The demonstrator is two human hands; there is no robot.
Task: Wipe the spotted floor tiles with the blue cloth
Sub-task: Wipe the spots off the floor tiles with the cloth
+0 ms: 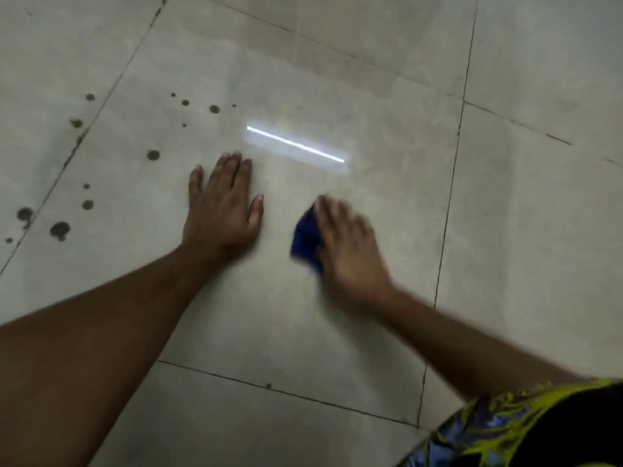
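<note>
Left hand (222,210) flat, fingers straight, bracing on the pale grey tiled floor (371,96); right hand (347,244) presses crumpled blue cloth (305,239) beside it, finger curl blurred, dark round spots (153,155) beyond left hand unwiped.

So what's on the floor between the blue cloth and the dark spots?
In the head view, the left hand rests flat between blue cloth and dark spots.

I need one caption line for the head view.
Right hand presses blue cloth on tile; left hand lies flat; dark spots remain.
</note>
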